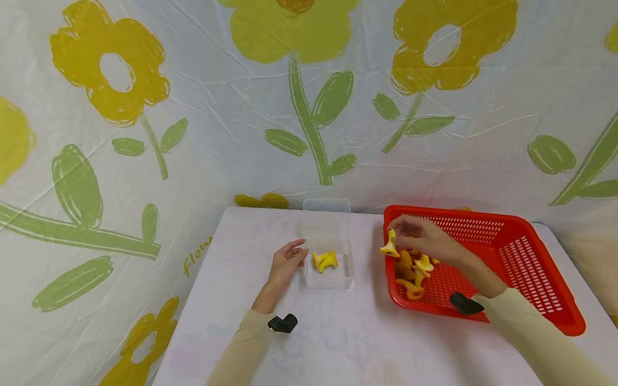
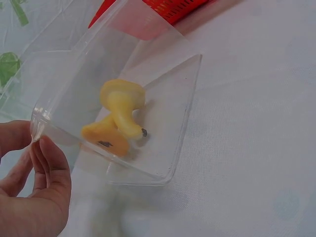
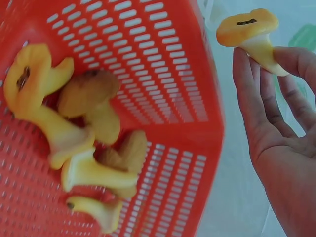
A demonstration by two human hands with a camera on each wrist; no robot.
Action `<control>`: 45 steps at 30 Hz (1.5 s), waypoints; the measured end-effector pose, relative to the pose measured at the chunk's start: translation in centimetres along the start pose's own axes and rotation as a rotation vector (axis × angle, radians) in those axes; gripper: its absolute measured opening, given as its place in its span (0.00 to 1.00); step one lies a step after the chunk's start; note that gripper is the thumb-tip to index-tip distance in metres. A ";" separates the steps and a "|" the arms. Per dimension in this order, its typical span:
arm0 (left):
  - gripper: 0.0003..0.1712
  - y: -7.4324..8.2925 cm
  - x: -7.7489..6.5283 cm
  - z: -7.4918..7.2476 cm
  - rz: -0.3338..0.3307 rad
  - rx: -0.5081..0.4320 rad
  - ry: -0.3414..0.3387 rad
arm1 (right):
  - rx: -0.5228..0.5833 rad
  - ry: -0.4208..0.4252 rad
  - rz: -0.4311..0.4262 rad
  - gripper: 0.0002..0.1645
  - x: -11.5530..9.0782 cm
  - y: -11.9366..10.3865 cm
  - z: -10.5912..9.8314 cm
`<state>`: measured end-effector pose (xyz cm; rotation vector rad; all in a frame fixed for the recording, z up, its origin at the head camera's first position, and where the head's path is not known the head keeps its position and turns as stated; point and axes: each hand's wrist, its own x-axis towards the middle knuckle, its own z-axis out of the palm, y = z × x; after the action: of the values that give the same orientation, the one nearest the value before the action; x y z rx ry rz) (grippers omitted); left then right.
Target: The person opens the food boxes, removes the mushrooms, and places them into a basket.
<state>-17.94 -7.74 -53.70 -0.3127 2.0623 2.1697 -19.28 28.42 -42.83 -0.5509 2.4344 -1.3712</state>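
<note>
My left hand [image 1: 284, 268] pinches the near-left rim of a clear plastic box [image 1: 328, 283] between thumb and fingers. Inside the box lie two yellow mushrooms [image 2: 123, 96], one leaning over the other. My right hand [image 1: 432, 242] holds another yellow mushroom [image 3: 249, 32] by its stem, thumb on one side and fingers on the other. That mushroom is just outside the left wall of a red perforated basket [image 1: 543, 252]. In the right wrist view, several more yellow and brownish mushrooms [image 3: 91, 170] lie heaped in the basket.
The box's clear lid [image 1: 326, 217] stands raised behind it, toward the wall. A white cloth [image 1: 367, 332] with faint prints covers the table. Behind and to the left hangs a flower-patterned sheet [image 1: 203, 161].
</note>
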 end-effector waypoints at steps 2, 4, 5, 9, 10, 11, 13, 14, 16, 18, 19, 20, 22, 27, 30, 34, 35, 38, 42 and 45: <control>0.23 0.0 0.0 0.0 0.002 -0.002 -0.008 | 0.001 0.008 0.012 0.20 -0.6 0.3 -0.4; 0.24 0.2 -0.1 -0.1 -0.009 0.009 -0.016 | 0.005 0.016 0.027 0.20 -1.1 0.6 -0.7; 0.24 0.7 -0.4 0.0 -0.013 0.012 -0.019 | 0.011 0.019 0.032 0.20 -1.4 0.8 -0.9; 0.23 2.0 -1.2 0.0 -0.022 0.025 -0.030 | 0.009 0.025 0.061 0.20 -2.5 1.5 -1.6; 0.23 2.0 -1.2 -0.1 -0.021 0.023 -0.032 | 0.004 0.025 0.071 0.20 -2.7 1.7 -1.9; 0.23 1.9 -1.2 -0.1 -0.017 0.018 -0.034 | 0.003 0.024 0.080 0.20 -3.0 1.9 -2.2; 0.24 1.1 -0.6 -0.3 -0.019 0.015 -0.035 | -0.003 0.013 0.093 0.19 -3.5 2.3 -2.7; 0.24 0.7 -0.3 -0.4 -0.017 0.011 -0.036 | -0.009 0.006 0.097 0.18 -3.8 2.4 -2.9; 0.24 0.3 0.0 -0.5 -0.005 0.003 -0.035 | -0.015 -0.014 0.107 0.17 -4.3 2.8 -3.3; 0.24 0.2 0.0 -0.5 0.003 -0.007 -0.036 | -0.028 -0.035 0.128 0.17 -4.7 3.3 -3.7; 0.24 0.2 -0.1 -0.6 0.006 -0.010 -0.036 | -0.036 -0.044 0.146 0.18 -4.9 3.5 -3.8; 0.24 0.2 0.0 -0.6 0.010 -0.012 -0.039 | -0.037 -0.057 0.161 0.19 -5.1 3.8 -4.0; 0.24 0.2 -0.1 -0.6 0.012 -0.015 -0.039 | -0.040 -0.091 0.189 0.20 -5.4 4.3 -4.2; 0.22 0.2 -0.1 -0.7 0.011 -0.017 -0.039 | -0.003 -0.183 0.226 0.19 -5.9 5.7 -4.2; 0.22 0.2 -0.2 -0.6 0.013 -0.018 -0.041 | 0.008 -0.217 0.248 0.18 -6.1 6.3 -3.9; 0.22 0.3 -0.3 -0.6 0.008 -0.013 -0.037 | 0.017 -0.272 0.262 0.17 -6.1 6.9 -3.4; 0.22 0.4 -0.4 -0.6 0.005 -0.012 -0.036 | 0.020 -0.291 0.258 0.17 -6.1 7.0 -3.3; 0.21 0.5 -0.4 -0.6 -0.002 -0.011 -0.034 | 0.007 -0.325 0.280 0.16 -6.0 7.0 -2.8; 0.22 0.5 -0.5 -0.6 0.006 -0.013 -0.036 | -0.038 -0.324 0.308 0.15 -6.0 6.7 -2.5; 0.21 0.5 -0.6 -0.5 0.006 -0.011 -0.032 | -0.072 -0.316 0.324 0.14 -6.0 6.4 -2.5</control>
<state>-17.48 -8.29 -53.07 -0.2715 2.0381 2.1757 -16.28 36.11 -46.67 -0.3389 2.2033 -0.9876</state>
